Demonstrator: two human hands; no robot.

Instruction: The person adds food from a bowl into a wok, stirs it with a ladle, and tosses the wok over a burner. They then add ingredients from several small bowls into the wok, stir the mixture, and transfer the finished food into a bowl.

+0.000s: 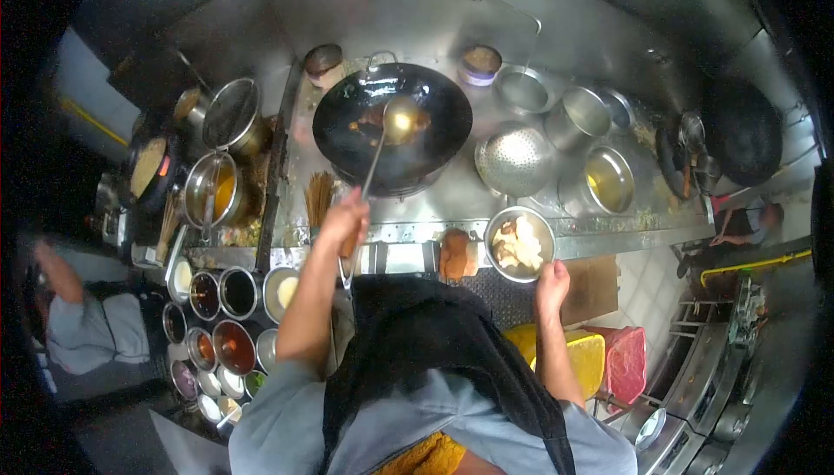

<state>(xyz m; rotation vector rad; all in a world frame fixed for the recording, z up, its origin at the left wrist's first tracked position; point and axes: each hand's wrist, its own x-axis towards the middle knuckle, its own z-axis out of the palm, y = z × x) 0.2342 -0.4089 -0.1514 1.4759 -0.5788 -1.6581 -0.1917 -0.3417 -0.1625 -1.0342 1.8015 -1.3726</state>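
My left hand (346,219) is closed around the long handle of a ladle (375,161). Its round bowl rests inside a large black wok (334,141), over some brownish food (369,117) at the bottom. On the right, my right hand (552,286) grips the rim of a small metal bowl (497,260), fingers partly hidden beneath it. Pale, chunky pieces of food (518,245) with some brown bits fill that bowl, which is at the front edge of the stove.
A perforated metal strainer (512,160) and metal pots (578,119) stand right of the wok. A bamboo brush (319,197) is at its lower left. Sauce containers (234,345) crowd the left. Yellow (584,362) and red bins (624,362) sit lower right. Another person (95,327) is at far left.
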